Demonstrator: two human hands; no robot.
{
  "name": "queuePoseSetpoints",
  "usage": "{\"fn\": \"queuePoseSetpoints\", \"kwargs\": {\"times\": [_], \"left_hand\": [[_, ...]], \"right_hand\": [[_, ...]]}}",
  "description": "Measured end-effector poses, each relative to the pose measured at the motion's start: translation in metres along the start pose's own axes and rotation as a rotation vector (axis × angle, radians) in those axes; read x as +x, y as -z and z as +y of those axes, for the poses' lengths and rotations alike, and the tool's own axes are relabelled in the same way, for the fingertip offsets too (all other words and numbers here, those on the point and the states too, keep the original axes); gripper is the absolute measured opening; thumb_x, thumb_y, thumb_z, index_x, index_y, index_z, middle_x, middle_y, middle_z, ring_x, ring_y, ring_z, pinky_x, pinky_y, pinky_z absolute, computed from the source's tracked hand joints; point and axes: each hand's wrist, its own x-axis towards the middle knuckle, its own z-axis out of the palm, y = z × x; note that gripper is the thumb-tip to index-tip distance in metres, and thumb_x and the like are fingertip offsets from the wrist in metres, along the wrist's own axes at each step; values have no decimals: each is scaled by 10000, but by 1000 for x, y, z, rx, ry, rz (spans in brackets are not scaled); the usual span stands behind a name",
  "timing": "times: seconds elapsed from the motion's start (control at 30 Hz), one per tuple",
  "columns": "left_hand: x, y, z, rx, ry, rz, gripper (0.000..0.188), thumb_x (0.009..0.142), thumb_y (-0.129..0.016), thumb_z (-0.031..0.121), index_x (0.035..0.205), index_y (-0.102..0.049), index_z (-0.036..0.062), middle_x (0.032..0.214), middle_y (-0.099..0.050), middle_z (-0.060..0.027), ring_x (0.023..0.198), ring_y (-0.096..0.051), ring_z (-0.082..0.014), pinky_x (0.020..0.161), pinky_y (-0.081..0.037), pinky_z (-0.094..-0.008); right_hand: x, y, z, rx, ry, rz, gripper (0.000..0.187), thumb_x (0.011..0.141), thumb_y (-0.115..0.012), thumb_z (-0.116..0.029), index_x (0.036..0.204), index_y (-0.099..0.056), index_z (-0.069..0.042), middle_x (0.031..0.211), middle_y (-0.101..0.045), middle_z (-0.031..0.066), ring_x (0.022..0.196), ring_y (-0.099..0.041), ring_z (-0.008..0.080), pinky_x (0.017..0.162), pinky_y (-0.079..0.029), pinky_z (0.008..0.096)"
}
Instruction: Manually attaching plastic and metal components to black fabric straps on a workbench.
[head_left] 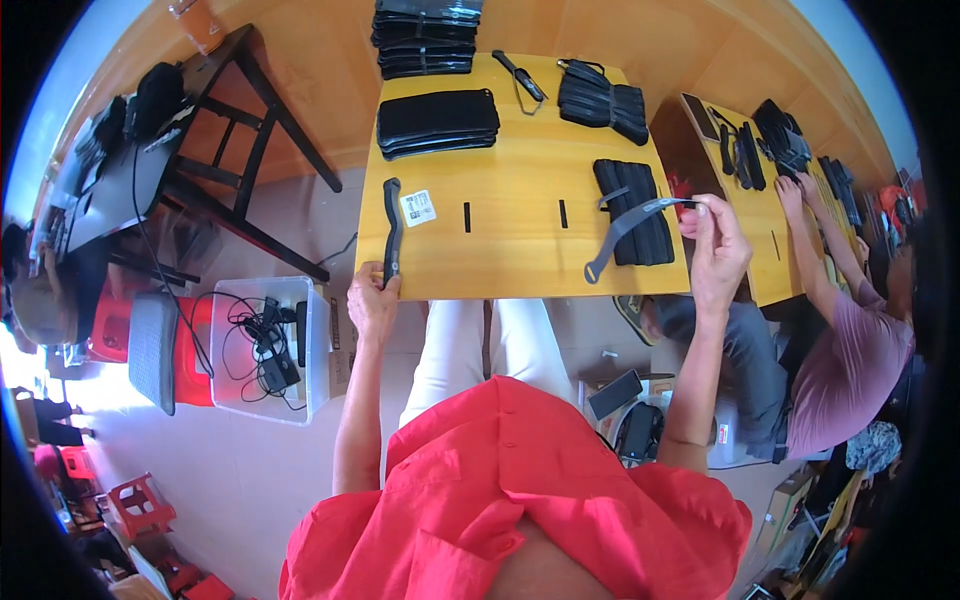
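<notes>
Yellow tabletop (pixel 515 265) is stocked with black bundles (pixel 602 102), seemingly already gathered, while two straps are left loose. One grey strap (pixel 622 230) is pinched at its end by the right hand (pixel 720 250) above the nearest right-side bundle; a dark strap (pixel 393 225), lying beside a white label (pixel 418 208), is pinched at its near end by the left hand (pixel 372 303).

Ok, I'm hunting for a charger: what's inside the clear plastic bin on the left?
The clear bin holds tangled black cables and a black block, possibly an adapter; anything beneath them is covered.
</notes>
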Motion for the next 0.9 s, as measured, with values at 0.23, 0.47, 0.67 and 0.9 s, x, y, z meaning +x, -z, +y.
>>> {"fn": "queuePoseSetpoints", "kwargs": {"times": [0.23, 0.47, 0.67, 0.9], "left_hand": [[9, 2, -19, -440, 97, -119, 264, 716, -673, 119, 936, -610, -12, 613, -583, -64, 545, -565, -134, 532, -458, -279], [2, -3, -17, -103, -137, 114, 242, 777, -609, 82, 999, -597, -13, 896, -607, -129, 774, -591, -175, 637, -461, -303], [-23, 31, 57, -456, -185, -19, 351, 802, -591, 132, 1128, -547, 11, 1042, -581, -155, 972, -564, -217, 836, -431, -344], [-55, 23, 134, -997, -459, -954, 349, 879, -560, 260, 1115, -561, 4, 900, -609, -67, 854, -553, -146, 778, -443, -289]], "right_hand": [[0, -13, -3, 62, 18, -59, 109, 877, -514, -8, 953, -587, 19, 738, -610, 75, 641, -603, 103, 613, -514, 226], [-5, -21, -8, 97, -29, -83, 112, 872, -517, -2, 953, -591, 21, 749, -613, 78, 642, -605, 108, 619, -520, 230], [-19, -31, -26, 156, -72, -232, 120, 870, -502, -7, 941, -591, 31, 760, -609, 62, 677, -599, 106, 639, -499, 225], [-40, -59, -64, 336, 82, -514, 118, 741, -578, 81, 843, -623, 42, 761, -623, 116, 678, -630, 159, 587, -498, 224]]}}
